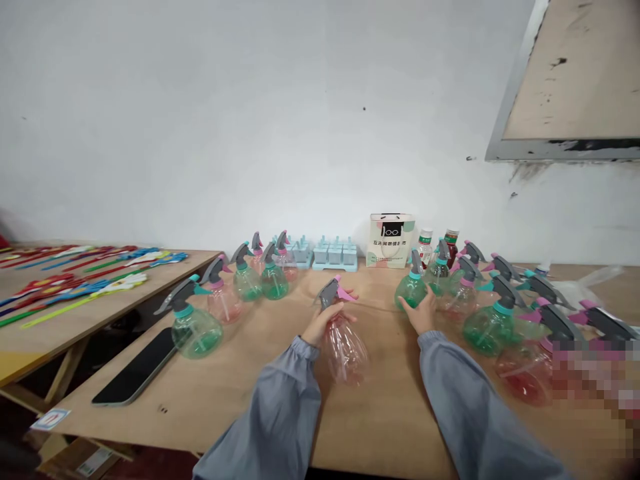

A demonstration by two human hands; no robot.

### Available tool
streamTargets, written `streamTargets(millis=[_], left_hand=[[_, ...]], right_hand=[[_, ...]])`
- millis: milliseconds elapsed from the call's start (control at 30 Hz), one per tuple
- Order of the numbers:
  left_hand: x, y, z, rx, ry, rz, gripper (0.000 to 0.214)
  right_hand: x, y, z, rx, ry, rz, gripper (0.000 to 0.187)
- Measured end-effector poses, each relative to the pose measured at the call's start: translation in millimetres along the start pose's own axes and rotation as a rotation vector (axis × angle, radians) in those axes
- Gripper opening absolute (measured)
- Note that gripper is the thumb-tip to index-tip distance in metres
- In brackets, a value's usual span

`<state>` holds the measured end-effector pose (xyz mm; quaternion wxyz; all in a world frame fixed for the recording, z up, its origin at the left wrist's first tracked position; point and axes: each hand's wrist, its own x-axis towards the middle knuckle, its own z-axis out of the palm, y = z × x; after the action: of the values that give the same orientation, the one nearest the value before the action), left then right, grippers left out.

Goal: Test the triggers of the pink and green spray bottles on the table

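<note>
My left hand (327,320) is closed round the neck of a clear pink spray bottle (346,353) with a grey and pink trigger head, upright over the table in front of me. My right hand (423,310) reaches forward to a green spray bottle (410,288) with a grey and turquoise head. Its thumb and fingers curve about that bottle's body, whose base appears to rest on the table. More pink and green spray bottles stand to the right, among them a green spray bottle (487,327) and a pink spray bottle (525,370).
On the left stand several more spray bottles (197,333) beside a black phone (137,367). Light-blue popsicle moulds (335,255), a paper bag (391,243) and two labelled bottles (425,247) line the wall. Colourful long-handled items (90,287) lie on the adjoining left table (30,333).
</note>
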<state>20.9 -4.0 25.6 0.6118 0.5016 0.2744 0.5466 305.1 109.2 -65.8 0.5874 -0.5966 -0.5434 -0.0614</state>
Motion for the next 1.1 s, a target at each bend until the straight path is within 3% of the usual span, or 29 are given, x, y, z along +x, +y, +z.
streamTargets(millis=[200,333,467,733,933,1100], left_hand=[[2,2,-2.4,-0.109,-0.078,-0.035,0.063],[5,-7,-5.9,-0.120,-0.042,-0.050,0.046],[7,-18,-11.3,-0.085,0.121,-0.062,0.028],[8,-19,-8.7,-0.021,-0.034,0.000,0.044],[7,-18,-7.6,-0.010,0.196,-0.039,0.027],[6,-12,-3.5,-0.035,0.035,0.008,0.036]], right_hand=[[-55,-19,-48,0.034,-0.115,-0.076,0.091],[-76,-32,-68,0.090,-0.157,-0.119,0.086],[-80,-38,-71,0.110,-0.163,-0.102,0.086],[-79,-41,-69,0.138,-0.192,-0.068,0.088],[-79,-41,-70,0.143,-0.206,-0.068,0.088],[-78,-41,-70,0.144,-0.208,-0.069,0.087]])
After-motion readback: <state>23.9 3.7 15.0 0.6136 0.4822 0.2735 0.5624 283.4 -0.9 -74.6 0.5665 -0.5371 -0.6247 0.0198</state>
